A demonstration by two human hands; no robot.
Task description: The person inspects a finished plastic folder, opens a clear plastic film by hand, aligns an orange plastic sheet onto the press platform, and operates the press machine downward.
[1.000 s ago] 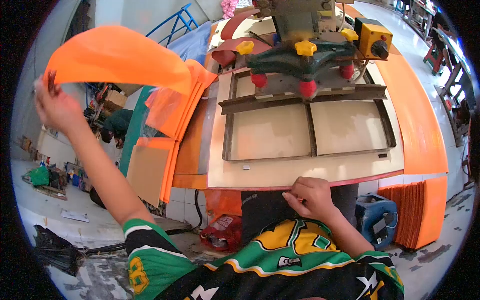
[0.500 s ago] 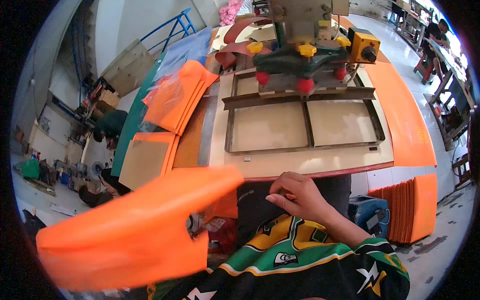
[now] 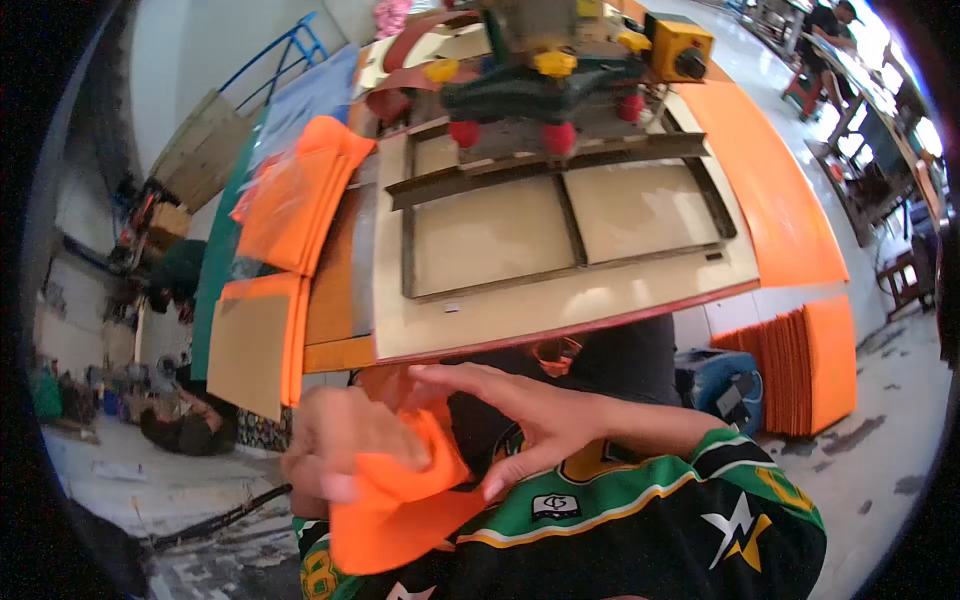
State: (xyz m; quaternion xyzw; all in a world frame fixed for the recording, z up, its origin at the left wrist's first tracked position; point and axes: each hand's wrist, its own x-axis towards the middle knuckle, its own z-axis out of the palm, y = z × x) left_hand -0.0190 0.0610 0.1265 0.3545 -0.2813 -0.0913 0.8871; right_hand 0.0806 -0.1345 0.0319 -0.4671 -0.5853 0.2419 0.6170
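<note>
My left hand (image 3: 355, 445), blurred by motion, is closed on a folded and bent orange sheet (image 3: 400, 520) in front of my lap. My right hand (image 3: 545, 410) reaches in from the right with thumb and fingers spread wide. Its thumb tip lies at the sheet's right edge; whether it presses there I cannot tell. Just beyond both hands is the press table, where a dark metal frame (image 3: 575, 225) with a middle bar lies on a cream board (image 3: 500, 315).
Above the frame hangs a press head (image 3: 550, 95) with yellow and red knobs and a yellow switch box (image 3: 680, 48). Orange sheets (image 3: 300, 200) and a tan board (image 3: 245, 345) lie left. A stack of orange pieces (image 3: 800, 370) stands right. Other people sit farther off.
The orange sheet has moved from the lower left in toward my lap and is now bunched in my left hand. My right hand has opened and moved left to it. The view has shifted.
</note>
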